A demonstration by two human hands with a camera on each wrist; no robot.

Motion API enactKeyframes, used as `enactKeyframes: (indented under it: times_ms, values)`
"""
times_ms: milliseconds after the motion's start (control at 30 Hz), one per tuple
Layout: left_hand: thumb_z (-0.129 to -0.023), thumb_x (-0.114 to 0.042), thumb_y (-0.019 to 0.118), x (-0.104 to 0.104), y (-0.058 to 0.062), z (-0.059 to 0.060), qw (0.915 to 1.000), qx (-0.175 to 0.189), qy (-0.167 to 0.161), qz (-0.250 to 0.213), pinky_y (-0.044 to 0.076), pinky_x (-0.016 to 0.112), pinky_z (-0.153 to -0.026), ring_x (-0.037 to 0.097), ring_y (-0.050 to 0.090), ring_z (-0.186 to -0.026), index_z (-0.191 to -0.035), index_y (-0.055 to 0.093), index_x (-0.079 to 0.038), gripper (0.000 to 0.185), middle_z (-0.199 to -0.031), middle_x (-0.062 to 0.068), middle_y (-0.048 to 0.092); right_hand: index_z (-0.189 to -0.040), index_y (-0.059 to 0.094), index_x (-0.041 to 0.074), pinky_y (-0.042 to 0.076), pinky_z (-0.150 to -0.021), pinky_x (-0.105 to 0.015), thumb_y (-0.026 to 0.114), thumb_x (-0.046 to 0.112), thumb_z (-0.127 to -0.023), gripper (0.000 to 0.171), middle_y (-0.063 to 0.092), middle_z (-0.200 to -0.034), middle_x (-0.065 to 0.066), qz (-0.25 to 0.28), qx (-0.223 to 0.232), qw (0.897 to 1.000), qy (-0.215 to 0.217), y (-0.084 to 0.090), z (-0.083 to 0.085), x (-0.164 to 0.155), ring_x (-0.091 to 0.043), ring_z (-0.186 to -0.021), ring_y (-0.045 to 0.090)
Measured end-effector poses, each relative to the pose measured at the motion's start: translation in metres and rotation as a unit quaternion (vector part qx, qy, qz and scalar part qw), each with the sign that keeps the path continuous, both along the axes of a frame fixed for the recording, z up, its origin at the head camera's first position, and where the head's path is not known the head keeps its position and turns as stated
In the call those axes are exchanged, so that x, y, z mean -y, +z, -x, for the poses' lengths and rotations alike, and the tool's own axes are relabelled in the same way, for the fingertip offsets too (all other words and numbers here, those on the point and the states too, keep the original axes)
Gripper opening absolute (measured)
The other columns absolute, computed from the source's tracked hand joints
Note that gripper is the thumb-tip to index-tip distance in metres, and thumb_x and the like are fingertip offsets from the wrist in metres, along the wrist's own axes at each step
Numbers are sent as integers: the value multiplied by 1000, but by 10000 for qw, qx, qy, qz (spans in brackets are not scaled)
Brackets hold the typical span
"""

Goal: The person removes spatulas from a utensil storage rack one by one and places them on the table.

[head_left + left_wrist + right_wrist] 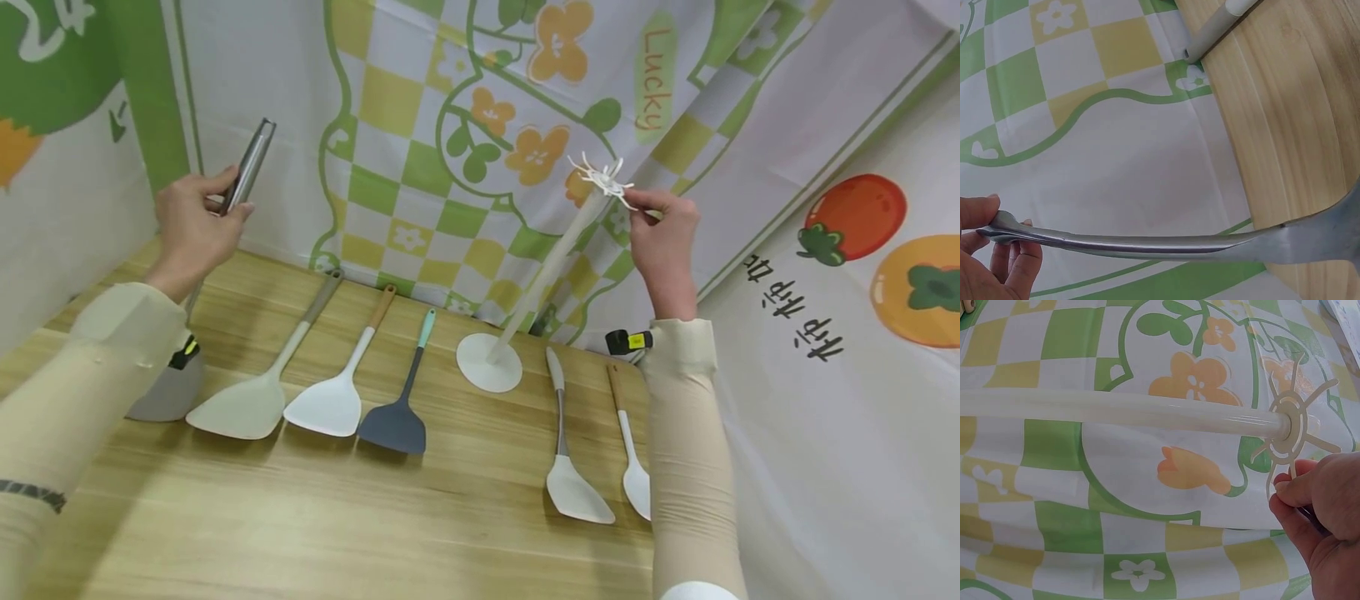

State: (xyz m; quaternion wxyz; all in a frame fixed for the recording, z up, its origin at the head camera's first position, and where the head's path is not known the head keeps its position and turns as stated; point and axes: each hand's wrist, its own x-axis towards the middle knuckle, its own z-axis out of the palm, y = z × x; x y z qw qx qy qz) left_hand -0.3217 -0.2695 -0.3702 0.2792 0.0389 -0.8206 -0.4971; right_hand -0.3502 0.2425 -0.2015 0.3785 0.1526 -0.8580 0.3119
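Note:
At the left of the head view, my left hand pinches the handle end of a metal spatula. The spatula is tilted, its grey blade low over the table and partly hidden behind my sleeve in the head view. My right hand pinches one hook of the white utensil stand between thumb and fingers. Several curved hooks spread from the stand's top, with no utensil hanging on them. The stand's round base rests on the table near the back.
On the wooden table lie a beige spatula, a white spatula and a dark grey spatula. A white-headed spatula and a white spoon lie at the right. Behind hangs a patterned cloth.

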Motion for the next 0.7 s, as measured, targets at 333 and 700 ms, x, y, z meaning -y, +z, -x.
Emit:
enactKeyframes:
  times_ms: [333, 700]
  values:
    - [-97, -12, 67, 0, -5, 1, 10000, 8, -59, 49, 41, 5, -47, -12, 46, -68, -144, 54, -15, 49, -128, 26, 59, -99, 80, -3, 59, -81, -15, 59, -11, -92, 23, 77, -102, -19, -109, -81, 9999, -24, 0, -1, 0, -4, -87, 68]
    - [-98, -12, 67, 2, -9, 6, 9999, -74, -68, 119, 41, 1, -51, -16, 45, -70, -145, 54, -14, 49, -132, 28, 62, -99, 80, -3, 59, -80, -15, 59, -11, -92, 23, 77, -101, -19, -70, -84, 9999, 28, -1, 0, -1, -4, -87, 68]
